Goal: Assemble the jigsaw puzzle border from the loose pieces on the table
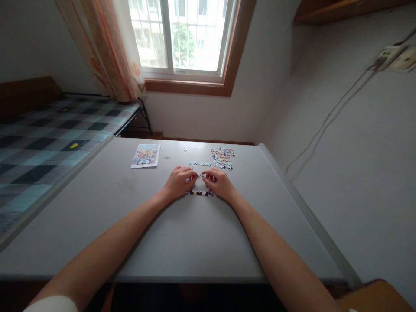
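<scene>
My left hand (180, 181) and my right hand (221, 182) face each other over a jigsaw puzzle border (199, 193) on the table. Their fingertips pinch a small jigsaw puzzle piece (199, 175) between them, above the border's bare middle. The border's top row (200, 164) is pale green and blue; its bottom row is dark blue with yellowish patches. My hands partly cover its left and right sides. A heap of loose puzzle pieces (222, 157) lies just beyond my right hand.
A printed reference picture (145, 156) lies at the back left of the grey table (182, 242). Stray pieces (167, 157) rest near it, with another (185, 149) farther back. A bed (65, 125) adjoins the left side; a wall (351, 143) stands at the right.
</scene>
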Demonstrator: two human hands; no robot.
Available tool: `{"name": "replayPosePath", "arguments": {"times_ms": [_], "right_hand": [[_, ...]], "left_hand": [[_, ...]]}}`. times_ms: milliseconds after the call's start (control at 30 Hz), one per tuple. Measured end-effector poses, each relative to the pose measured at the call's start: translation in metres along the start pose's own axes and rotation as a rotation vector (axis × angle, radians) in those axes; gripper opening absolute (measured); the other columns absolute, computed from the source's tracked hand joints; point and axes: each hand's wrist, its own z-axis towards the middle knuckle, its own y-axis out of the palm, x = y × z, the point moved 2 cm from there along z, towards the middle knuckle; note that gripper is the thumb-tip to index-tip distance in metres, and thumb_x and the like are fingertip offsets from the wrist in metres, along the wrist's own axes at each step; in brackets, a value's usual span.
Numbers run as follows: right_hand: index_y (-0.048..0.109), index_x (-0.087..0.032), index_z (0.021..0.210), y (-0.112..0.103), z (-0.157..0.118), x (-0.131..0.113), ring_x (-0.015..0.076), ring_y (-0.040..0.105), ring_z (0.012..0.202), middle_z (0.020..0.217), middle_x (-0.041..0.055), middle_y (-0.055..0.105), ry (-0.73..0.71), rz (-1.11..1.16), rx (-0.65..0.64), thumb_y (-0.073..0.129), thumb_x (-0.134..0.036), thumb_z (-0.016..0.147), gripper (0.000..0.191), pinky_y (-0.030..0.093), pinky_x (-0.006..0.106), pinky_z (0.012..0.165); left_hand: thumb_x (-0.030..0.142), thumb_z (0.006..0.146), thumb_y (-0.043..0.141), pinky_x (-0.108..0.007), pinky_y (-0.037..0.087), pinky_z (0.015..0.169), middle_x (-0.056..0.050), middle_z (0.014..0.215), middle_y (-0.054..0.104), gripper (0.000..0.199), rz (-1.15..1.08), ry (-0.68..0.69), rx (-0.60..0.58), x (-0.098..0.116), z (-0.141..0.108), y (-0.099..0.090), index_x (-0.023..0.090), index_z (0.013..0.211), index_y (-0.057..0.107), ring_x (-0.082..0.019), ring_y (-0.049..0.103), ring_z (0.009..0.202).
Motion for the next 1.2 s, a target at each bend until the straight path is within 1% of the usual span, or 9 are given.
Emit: {"name": "replayPosePath", "arguments": {"times_ms": [533,733,967,1200], "right_hand": [[0.067,-0.019,0.093,0.0003,-0.0002,0.0007,0.0104,0.051,0.063,0.073,0.0003,0.058,-0.002,0.013,0.0,0.06,-0.021,0.082,0.014,0.044,0.024,0.063],[0.066,-0.019,0.098,0.0004,-0.0004,0.0014,0.0106,0.052,0.063,0.075,0.0006,0.059,0.004,0.03,0.0,0.06,-0.022,0.081,0.018,0.045,0.024,0.064],[0.064,-0.019,0.105,0.0006,-0.0006,0.0014,0.0102,0.053,0.064,0.076,0.0007,0.061,0.032,0.047,0.011,0.061,-0.022,0.081,0.024,0.045,0.024,0.064],[0.067,-0.019,0.094,-0.0001,-0.0007,-0.0002,0.0099,0.052,0.062,0.074,0.0003,0.058,0.007,0.039,0.0,0.061,-0.022,0.082,0.014,0.045,0.023,0.062]], "left_hand": [[0.025,0.088,0.052,-0.03,0.038,0.077,0.0,0.076,0.067,0.014,0.009,0.006,-0.006,-0.0002,0.0002,0.0001,0.021,0.084,0.066,-0.014,0.061,0.074],[0.026,0.089,0.052,-0.03,0.038,0.077,0.0,0.081,0.069,0.014,0.041,-0.007,0.011,-0.0022,-0.001,0.0015,0.022,0.086,0.066,-0.015,0.062,0.079],[0.027,0.089,0.053,-0.03,0.037,0.077,0.001,0.081,0.069,0.014,0.054,-0.005,0.02,-0.0027,-0.0014,0.0019,0.022,0.086,0.066,-0.015,0.062,0.079],[0.026,0.089,0.053,-0.03,0.037,0.077,0.0,0.08,0.068,0.014,0.038,0.015,0.0,-0.0019,-0.0012,0.0014,0.021,0.086,0.066,-0.015,0.062,0.078]]}}
